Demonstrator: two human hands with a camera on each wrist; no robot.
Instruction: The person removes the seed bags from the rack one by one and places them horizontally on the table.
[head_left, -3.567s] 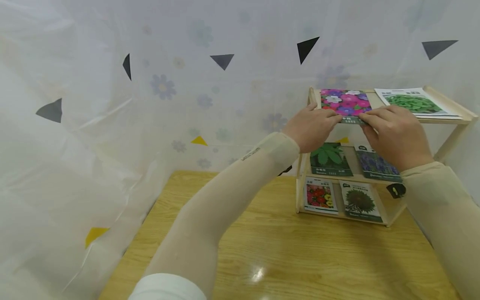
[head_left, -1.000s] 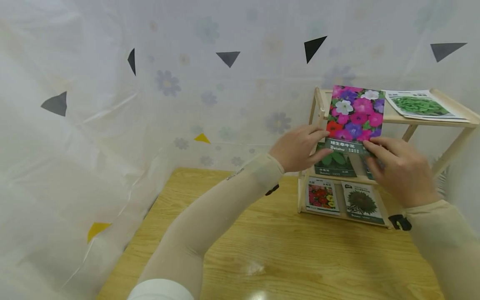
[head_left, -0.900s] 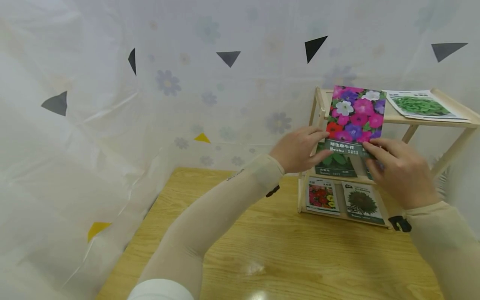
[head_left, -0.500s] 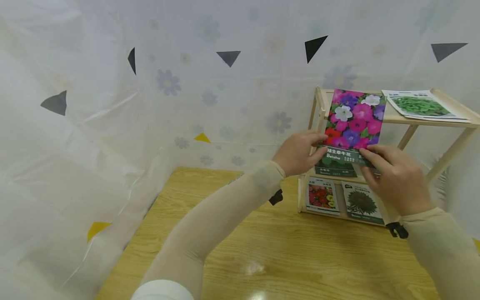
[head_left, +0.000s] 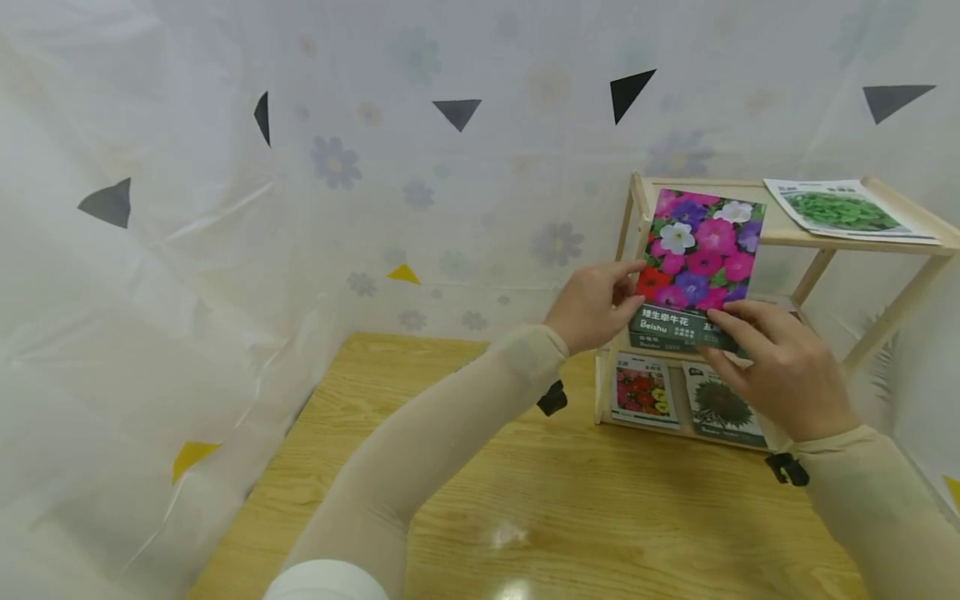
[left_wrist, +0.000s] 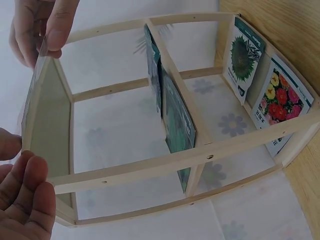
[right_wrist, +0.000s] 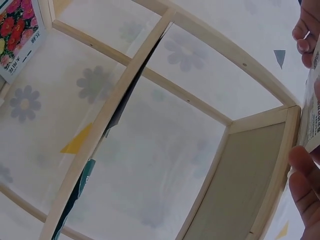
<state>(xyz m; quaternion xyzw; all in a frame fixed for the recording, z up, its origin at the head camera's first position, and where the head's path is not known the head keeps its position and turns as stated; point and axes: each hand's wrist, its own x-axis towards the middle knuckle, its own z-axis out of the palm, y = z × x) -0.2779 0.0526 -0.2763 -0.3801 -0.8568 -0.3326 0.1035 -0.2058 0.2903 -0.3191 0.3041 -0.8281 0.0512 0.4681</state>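
Note:
A petunia seed packet (head_left: 705, 246), with pink, purple, white and red flowers, is held tilted in front of the upper left of a wooden display rack (head_left: 866, 242). My left hand (head_left: 591, 307) grips its left edge between thumb and fingers. My right hand (head_left: 791, 367) pinches the lower right corner, thumb underneath. In the left wrist view the packet (left_wrist: 34, 95) appears edge-on, just off the rack's top board. Its lower part covers most of a green seed packet (head_left: 660, 342) on the middle shelf.
A green-leaf seed packet (head_left: 840, 212) lies on the rack's top right. The bottom shelf bears a red-flower packet (head_left: 642, 392) and a sunflower packet (head_left: 723, 402). The rack stands on a wooden table (head_left: 510, 492); a patterned sheet (head_left: 480, 200) hangs behind.
The petunia packet has been lifted off the top shelf and tilted up towards me. Over the last second both hands have lowered it and drawn it slightly left.

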